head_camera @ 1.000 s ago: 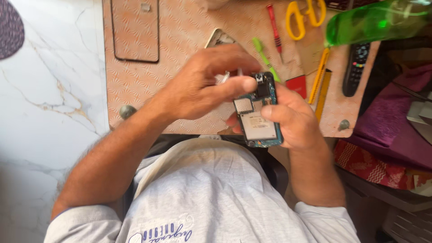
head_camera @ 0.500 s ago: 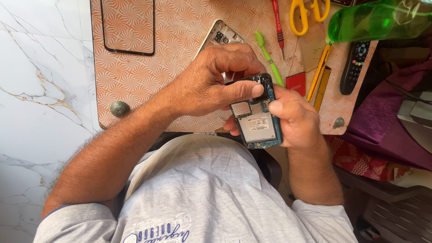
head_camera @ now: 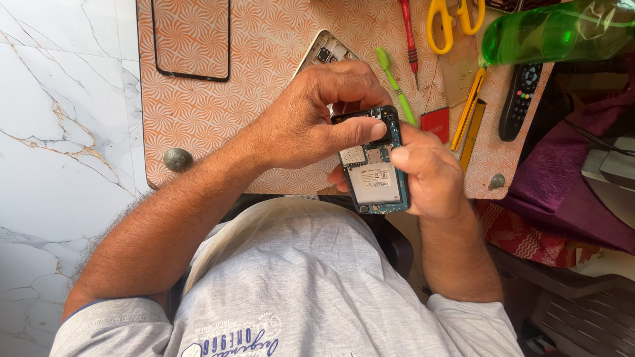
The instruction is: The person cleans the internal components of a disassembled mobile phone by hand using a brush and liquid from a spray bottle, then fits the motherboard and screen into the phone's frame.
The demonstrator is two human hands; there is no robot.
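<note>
Teal opened phone (head_camera: 372, 173) w/ silver battery: we cradle it in right hand (head_camera: 423, 175), left hand (head_camera: 311, 122) pinching its top edge, above patterned board (head_camera: 264, 53).

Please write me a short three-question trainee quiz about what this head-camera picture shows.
1. True or false: both hands hold the opened phone.
2. Which tool lies closest to the phone: A) green pry tool, B) yellow scissors, C) remote control?
3. What rests on the phone's upper part?

Key
1. True: left hand and right hand both grip it.
2. A.
3. The left thumb.
</note>
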